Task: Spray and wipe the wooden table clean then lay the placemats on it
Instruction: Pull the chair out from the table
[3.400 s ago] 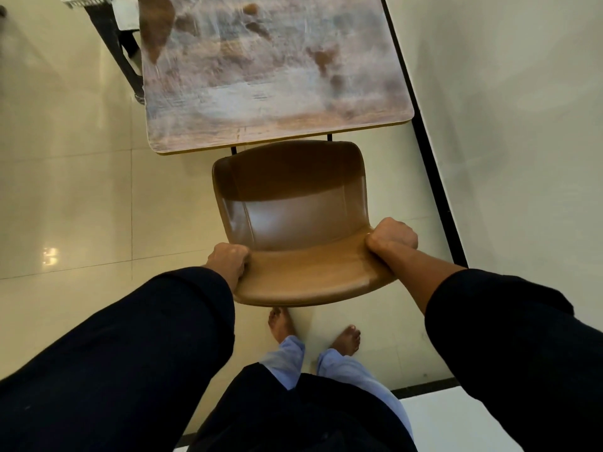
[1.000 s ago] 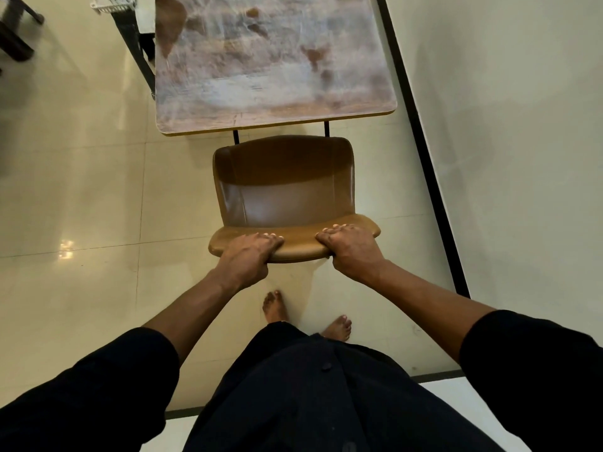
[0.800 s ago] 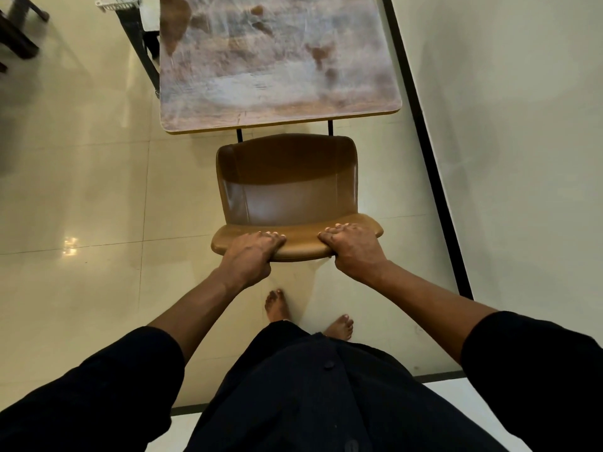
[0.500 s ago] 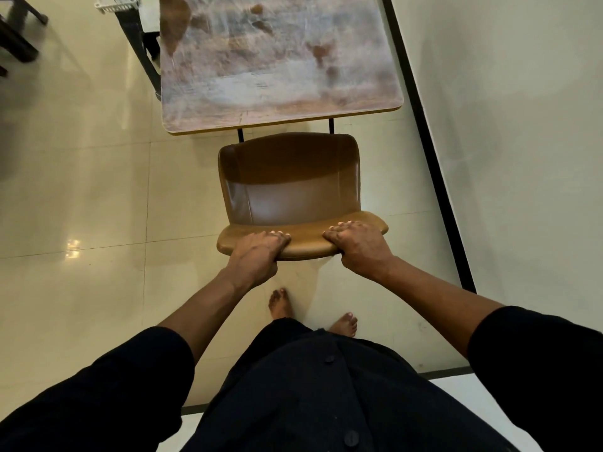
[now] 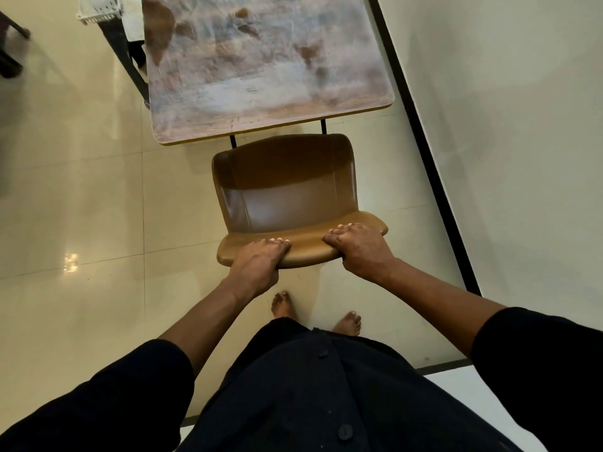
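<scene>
The 1 wooden counter (image 5: 267, 66) fills the upper middle of the frame, its long axis running from its near edge, just above the chair, up and away toward the top of the frame, tilted slightly so the near right corner sits lower than the near left. Its top is cloudy with pale streaks over darker brown patches. Just below it stands 1 brown chair (image 5: 287, 190), its seat toward the counter and its backrest top toward the bottom of the frame. 2 hands hold that backrest: the left hand (image 5: 257, 262) sits at centre left with its grip curled over the top edge, fingers on the seat side, and the right hand (image 5: 362, 249) sits at centre right with its grip wrapped over the same edge in the same way. Both forearms are bare, reaching up from dark sleeves in the lower corners, elbows spread outward. 2 bare feet (image 5: 284, 305) stand on the glossy tiled floor (image 5: 81, 197) just below the chair. At the upper left, a white basket (image 5: 98, 9) shows beside the counter.
</scene>
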